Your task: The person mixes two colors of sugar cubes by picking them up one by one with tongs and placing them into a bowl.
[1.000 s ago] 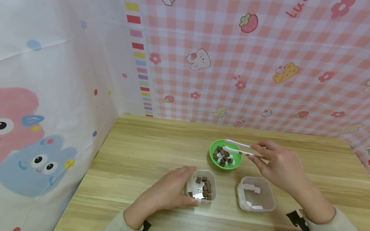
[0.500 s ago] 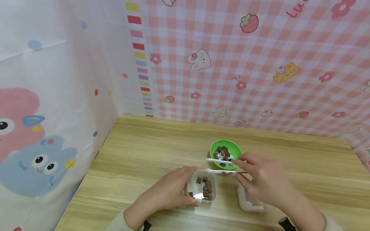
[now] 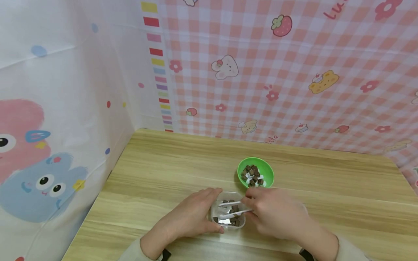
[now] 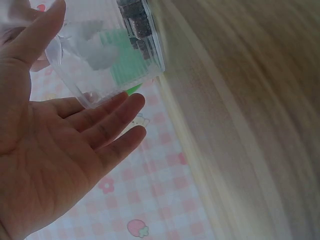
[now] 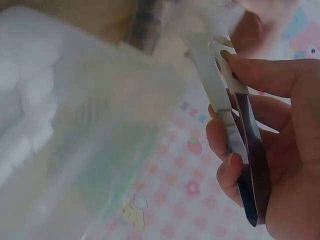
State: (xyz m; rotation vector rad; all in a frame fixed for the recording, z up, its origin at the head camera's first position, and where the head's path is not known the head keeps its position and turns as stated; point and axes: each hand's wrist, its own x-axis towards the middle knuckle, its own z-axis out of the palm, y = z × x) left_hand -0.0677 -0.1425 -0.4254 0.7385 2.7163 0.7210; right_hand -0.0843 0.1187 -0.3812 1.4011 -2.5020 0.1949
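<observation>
My left hand (image 3: 187, 214) holds the left side of a clear plastic box (image 3: 232, 195), thumb at its near corner and fingers at the far one. Dark brown cubes (image 3: 236, 223) lie in that box. My right hand (image 3: 277, 214) grips a pair of tongs (image 5: 252, 160), metal with white ends. The two tong tips sit apart over the box, overlapping the cubes in the head view. Just behind stands a green bowl (image 3: 268, 174) with brown and white cubes mixed in it. In the left wrist view, the thumb crosses the box's rim.
A second clear box (image 5: 100, 95) with white cubes is mostly hidden under my right hand in the head view. Wooden tabletop (image 3: 169, 163) surrounds everything. A pink checked cloth (image 3: 261, 43) hangs behind the table, and a white printed one (image 3: 81, 72) at the left.
My right hand has brought the tongs from over the green bowl down and left to the box of brown cubes. The left hand stays in place on the box.
</observation>
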